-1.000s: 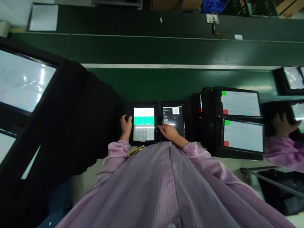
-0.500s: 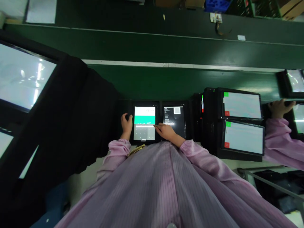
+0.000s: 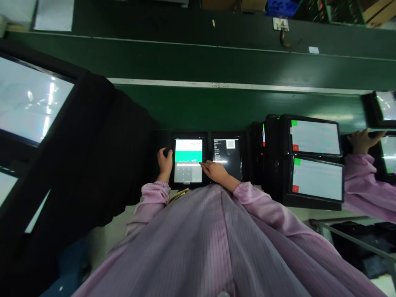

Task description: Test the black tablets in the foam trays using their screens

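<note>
A tablet-like device [image 3: 188, 156] lies in front of me, its lit screen showing a white field, a green band and a keypad. At its left side is my left hand [image 3: 165, 164], thumb and index finger apart beside a dark surface; nothing held can be made out. My right hand [image 3: 215, 170] reaches in from the right with its index finger stretched to the screen's right edge, near the keypad's top. The other fingers are curled. A second device [image 3: 227, 154] sits just right of it, with white text and a square code on its dark screen, partly covered by my right hand.
On the right, black devices with pale screens [image 3: 315, 138] lie stacked. A co-worker's hand [image 3: 363, 141] rests by another device at the far right. Black cloth [image 3: 123, 136] drapes beside a big screen [image 3: 31, 99] on the left. Green bench surface [image 3: 192, 105] stretches behind.
The characters in the white field of the left device's screen differ. My right hand has shifted very slightly left; my left hand stays in place.
</note>
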Available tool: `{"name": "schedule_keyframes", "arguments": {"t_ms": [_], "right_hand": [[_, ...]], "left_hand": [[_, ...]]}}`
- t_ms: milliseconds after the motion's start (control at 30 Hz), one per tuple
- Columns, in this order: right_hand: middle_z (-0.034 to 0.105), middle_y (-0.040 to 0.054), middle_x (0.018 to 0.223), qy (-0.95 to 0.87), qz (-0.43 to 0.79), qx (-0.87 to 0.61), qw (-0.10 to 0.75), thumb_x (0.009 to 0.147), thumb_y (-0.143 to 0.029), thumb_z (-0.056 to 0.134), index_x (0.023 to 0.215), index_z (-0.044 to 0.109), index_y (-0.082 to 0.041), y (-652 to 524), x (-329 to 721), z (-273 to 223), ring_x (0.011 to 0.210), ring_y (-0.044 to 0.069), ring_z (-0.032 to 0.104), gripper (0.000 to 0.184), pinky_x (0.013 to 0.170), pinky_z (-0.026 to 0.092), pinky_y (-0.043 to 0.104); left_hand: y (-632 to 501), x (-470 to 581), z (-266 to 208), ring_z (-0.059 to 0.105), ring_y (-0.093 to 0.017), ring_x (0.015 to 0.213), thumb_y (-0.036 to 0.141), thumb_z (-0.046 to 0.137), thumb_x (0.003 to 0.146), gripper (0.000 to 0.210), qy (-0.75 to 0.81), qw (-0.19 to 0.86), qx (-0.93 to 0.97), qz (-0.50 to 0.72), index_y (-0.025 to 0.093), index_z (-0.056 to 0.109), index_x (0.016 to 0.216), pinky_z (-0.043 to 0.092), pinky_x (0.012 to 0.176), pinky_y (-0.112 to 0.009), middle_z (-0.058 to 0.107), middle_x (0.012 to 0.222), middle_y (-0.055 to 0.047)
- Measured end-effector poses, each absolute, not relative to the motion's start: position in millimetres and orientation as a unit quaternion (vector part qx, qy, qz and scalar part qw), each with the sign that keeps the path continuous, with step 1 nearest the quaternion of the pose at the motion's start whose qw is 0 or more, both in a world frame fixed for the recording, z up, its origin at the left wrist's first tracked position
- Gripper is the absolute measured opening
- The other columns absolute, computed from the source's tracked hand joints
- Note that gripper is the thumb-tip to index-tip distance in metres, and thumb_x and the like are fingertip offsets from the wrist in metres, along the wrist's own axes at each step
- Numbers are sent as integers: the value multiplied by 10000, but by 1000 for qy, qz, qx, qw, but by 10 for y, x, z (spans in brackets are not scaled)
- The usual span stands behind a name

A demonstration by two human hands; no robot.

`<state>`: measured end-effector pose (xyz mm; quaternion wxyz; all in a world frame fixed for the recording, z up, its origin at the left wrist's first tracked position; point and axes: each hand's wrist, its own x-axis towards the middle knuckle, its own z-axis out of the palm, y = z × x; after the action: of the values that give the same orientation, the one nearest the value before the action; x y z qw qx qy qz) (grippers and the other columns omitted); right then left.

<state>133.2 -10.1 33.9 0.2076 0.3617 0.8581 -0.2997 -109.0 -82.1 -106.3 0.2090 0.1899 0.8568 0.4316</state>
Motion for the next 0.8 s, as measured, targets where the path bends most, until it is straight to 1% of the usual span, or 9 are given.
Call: {"name": "schedule_keyframes", "arguments": {"t_ms": [100,300,433,667,800], "right_hand": [[742,127,1219,857,-297,360,217,1132,-378,325,1441,668,-219,-108,1314,349,1102,218,719,488,847,497,269],[741,134,1233,856,-292,361,226,1132,-370,317,1419,676,-206,-115,1288,358,1121,228,723,488,848,497,273],[741,137,1239,855,-292,363,226,1132,-362,312,1443,658,-209,-114,1290,357,1124,233,725,490,857,506,283],[734,140,1271,856,-290,361,230,1131,-349,303,1482,627,-213,-114,1286,365,1141,234,721,497,870,508,287],[733,140,1280,857,-289,358,232,1130,-357,302,1495,614,-218,-119,1286,361,1142,238,722,499,869,507,291]], "left_hand": [[-823,-1088,-1071,599,-289,1297,253,651,855,139,857,206,189,433,243,615,989,407,1212,-465,678,1161,-103],[-826,-1084,-1086,616,-284,1272,253,641,863,118,855,200,193,438,242,618,978,416,1205,-452,682,1122,-100],[-828,-1083,-1092,615,-278,1272,260,641,864,118,855,197,194,439,250,617,979,420,1202,-451,681,1111,-86],[-823,-1075,-1071,604,-293,1285,270,630,857,121,854,199,195,439,239,611,972,404,1215,-479,680,1142,-111],[-822,-1079,-1080,600,-285,1296,277,636,858,121,854,199,195,440,248,606,971,405,1218,-466,680,1140,-98]]}}
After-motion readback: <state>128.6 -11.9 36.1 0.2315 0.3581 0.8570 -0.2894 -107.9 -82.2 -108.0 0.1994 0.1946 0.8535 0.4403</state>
